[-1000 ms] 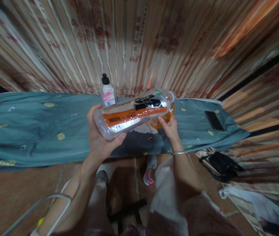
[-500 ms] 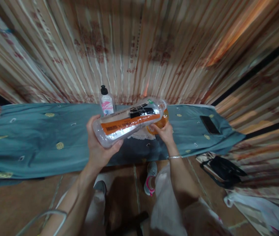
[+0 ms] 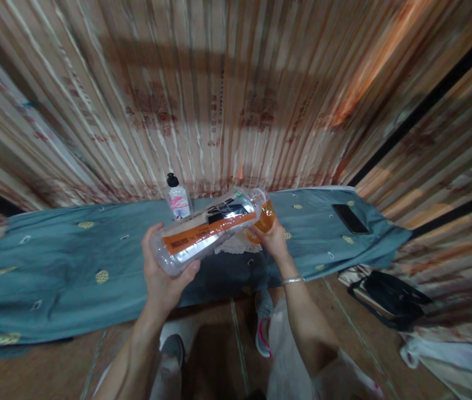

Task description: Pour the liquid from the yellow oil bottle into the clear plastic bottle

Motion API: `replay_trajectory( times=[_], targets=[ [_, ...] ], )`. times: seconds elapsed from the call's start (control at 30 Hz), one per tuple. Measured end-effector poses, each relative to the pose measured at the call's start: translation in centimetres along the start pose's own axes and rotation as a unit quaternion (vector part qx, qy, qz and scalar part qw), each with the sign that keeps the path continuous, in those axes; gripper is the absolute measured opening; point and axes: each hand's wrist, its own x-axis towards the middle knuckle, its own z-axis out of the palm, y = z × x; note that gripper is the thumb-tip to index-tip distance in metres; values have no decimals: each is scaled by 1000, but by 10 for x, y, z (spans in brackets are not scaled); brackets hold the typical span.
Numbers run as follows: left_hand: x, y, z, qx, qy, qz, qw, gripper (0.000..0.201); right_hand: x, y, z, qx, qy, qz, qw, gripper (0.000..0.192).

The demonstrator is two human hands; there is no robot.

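Note:
A large clear plastic bottle (image 3: 206, 230) with an orange, black and silver label is tilted, its neck toward the right. My left hand (image 3: 167, 275) is wrapped round its base end. In my right hand (image 3: 273, 239) is a smaller amber bottle (image 3: 266, 218), close against the big bottle's mouth; whether the two openings touch, I cannot tell. White lacy cloth or paper (image 3: 236, 243) lies on the table beneath them. Behind the big bottle stands a clear bottle with a black cap (image 3: 179, 203) and a pink label.
A blue-green patterned cloth (image 3: 65, 250) covers the narrow table. A dark phone (image 3: 350, 218) lies toward its right end. Striped curtains (image 3: 219, 100) hang behind, with black poles (image 3: 419, 111) at the sides. On the floor to the right is a black bag (image 3: 390, 297).
The whole view has shifted, so table and bottles sit lower in the picture. Both hands keep their hold, and the big bottle stays tilted with the amber bottle at its mouth.

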Motion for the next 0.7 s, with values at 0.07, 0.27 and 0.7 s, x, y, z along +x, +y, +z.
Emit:
replay_trajectory(
  times=[0.07, 0.27, 0.7],
  targets=[
    [-1, 0, -1, -7, -4, -11, 1000, 90, -1, -1, 1, -1, 1, 7, 1000, 77],
    [-2, -1, -3, -9, 1, -5, 1000, 93, -3, -3, 0, -1, -3, 17, 1000, 79],
    [-4, -3, -5, -5, 0, -13, 1000, 91, -2, -5, -1, -8, 1, 11, 1000, 87]
  ],
)
